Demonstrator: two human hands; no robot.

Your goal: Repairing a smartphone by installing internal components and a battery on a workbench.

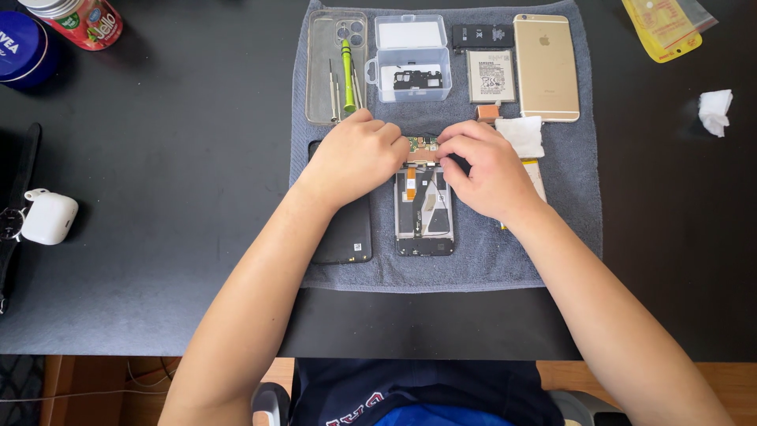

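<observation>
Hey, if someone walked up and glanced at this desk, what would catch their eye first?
Probably the two hands, left hand and right hand, meeting over the top end of an opened phone in the middle of a grey towel. Next, the gold phone lying face down at the towel's top right, and the green screwdriver on a clear case top left.

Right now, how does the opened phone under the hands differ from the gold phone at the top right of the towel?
The opened phone shows bare internals, an orange ribbon and a board, while the gold phone is closed, showing its smooth back. Both hands, the left hand and the right hand, are at the opened phone's top end; the gold phone lies untouched. The opened one sits mid-towel, the gold one at the far edge. Both lie flat, lengthwise, on the grey towel.
</observation>
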